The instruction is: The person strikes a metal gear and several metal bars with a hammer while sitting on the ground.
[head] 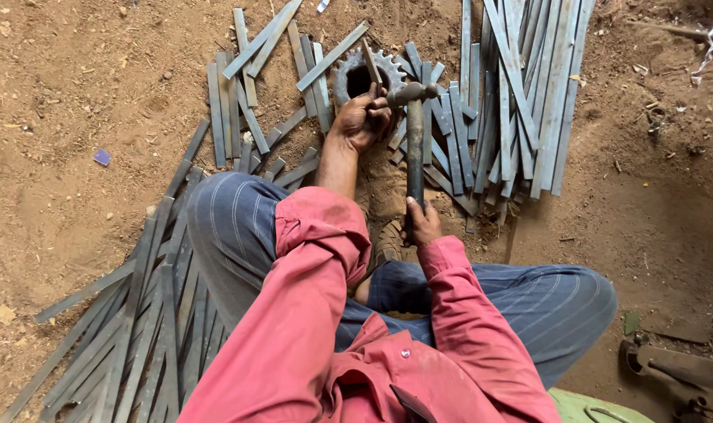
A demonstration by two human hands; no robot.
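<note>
Head view looked down over our red sleeves and striped blue trousers (239, 227) as we sat cross-legged on the dirt floor (66, 94). Taking the toothed steel gear (356, 76) as our landmark, our right hand (424, 223) was nearest to us, well short of the gear, clenched around the lower end of the hammer's handle. The hammer (414, 133) ran up from that grip, and its head hung just to the right of the gear, close above the piece we worked on. Our left hand (362, 117) sat at the gear's near edge, fingers closed around a short metal strip (371, 63) that stood tilted against the gear's central hole. Whether the hammer head touched the strip at that instant, we could not tell. To the left of the gear and nearer to us, a spread of cut flat strips (137, 329) lay fanned beside our knee; another loose scatter (247, 94) lay just left of the gear. To the gear's right a dense bundle of longer strips (521, 86) lay roughly parallel. We judged the work to be midway: many strips lay on both sides, and only one was under the hammer.
</note>
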